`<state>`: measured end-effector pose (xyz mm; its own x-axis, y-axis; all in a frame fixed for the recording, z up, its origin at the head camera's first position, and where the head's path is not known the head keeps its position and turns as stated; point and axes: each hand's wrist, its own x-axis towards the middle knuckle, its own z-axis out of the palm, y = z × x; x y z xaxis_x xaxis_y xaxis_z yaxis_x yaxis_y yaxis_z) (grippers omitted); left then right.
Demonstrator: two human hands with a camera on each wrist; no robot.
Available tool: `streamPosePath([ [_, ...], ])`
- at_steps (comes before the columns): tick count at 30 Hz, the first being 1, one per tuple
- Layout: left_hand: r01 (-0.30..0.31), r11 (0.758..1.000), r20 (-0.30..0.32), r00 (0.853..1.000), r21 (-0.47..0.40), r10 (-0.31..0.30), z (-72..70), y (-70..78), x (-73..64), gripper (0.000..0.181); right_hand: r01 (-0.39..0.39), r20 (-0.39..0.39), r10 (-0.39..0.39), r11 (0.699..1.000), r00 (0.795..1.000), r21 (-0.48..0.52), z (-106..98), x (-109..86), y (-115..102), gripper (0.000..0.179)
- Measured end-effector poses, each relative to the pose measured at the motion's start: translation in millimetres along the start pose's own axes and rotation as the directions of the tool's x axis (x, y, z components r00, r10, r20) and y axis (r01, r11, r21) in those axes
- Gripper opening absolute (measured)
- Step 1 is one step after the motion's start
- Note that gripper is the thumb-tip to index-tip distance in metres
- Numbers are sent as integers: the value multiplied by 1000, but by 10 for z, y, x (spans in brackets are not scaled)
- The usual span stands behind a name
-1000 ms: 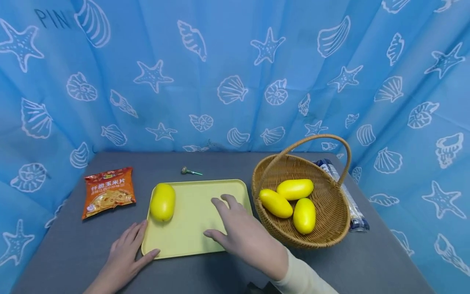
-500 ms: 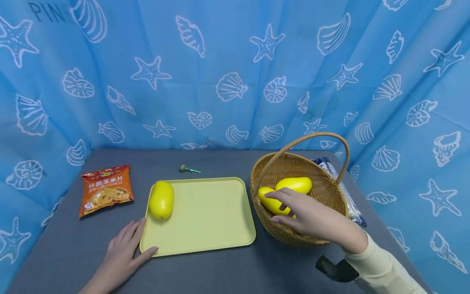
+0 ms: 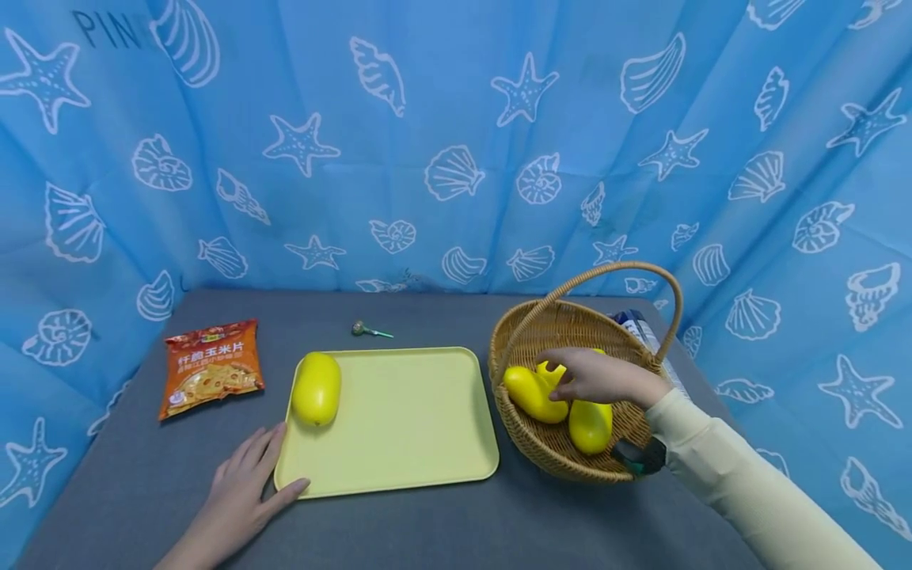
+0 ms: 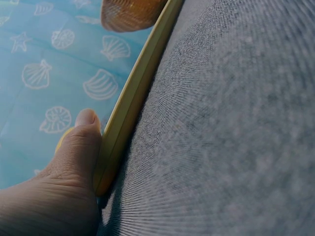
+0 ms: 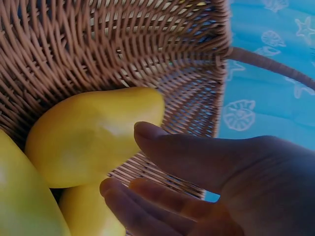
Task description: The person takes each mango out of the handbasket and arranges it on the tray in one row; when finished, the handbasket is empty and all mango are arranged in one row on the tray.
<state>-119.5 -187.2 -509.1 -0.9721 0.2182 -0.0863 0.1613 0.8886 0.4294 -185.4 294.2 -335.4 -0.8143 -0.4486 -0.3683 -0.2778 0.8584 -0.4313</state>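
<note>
A wicker basket [image 3: 527, 443] stands on the right with three yellow mangoes inside, among them a left mango [image 3: 530, 393] and a front mango [image 3: 590, 429]. My right hand [image 3: 594, 374] is in the basket above them, partly covering the rear mango. In the right wrist view its thumb and fingers stand apart; the thumb tip overlaps the edge of a mango [image 5: 88, 137], and contact is hard to tell. My left hand [image 3: 238, 491] rests at the near left corner of a pale yellow tray [image 3: 406, 427], its thumb at the rim. Another mango [image 3: 316, 388] lies on the tray's left side.
An orange snack bag [image 3: 214, 368] lies left of the tray. Behind the tray is a small lollipop [image 3: 370, 328] with a green stick. A blue-and-white package [image 3: 644, 332] lies behind the basket, partly hidden. The basket's tall handle [image 3: 606, 269] arches over it.
My right hand has moved from above the tray rightward into the basket, over the mangoes. The left hand has stayed at the tray's corner.
</note>
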Motion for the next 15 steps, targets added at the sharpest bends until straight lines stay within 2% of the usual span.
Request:
streamPosePath([
  [7,12,1000,22,1000,-10,-12,1,-8,8,107,-51,20,54,992,998,-119,94,138,13,55],
  [15,18,1000,18,1000,-9,-18,-2,3,6,108,-89,43,97,985,994,-149,142,176,32,63],
])
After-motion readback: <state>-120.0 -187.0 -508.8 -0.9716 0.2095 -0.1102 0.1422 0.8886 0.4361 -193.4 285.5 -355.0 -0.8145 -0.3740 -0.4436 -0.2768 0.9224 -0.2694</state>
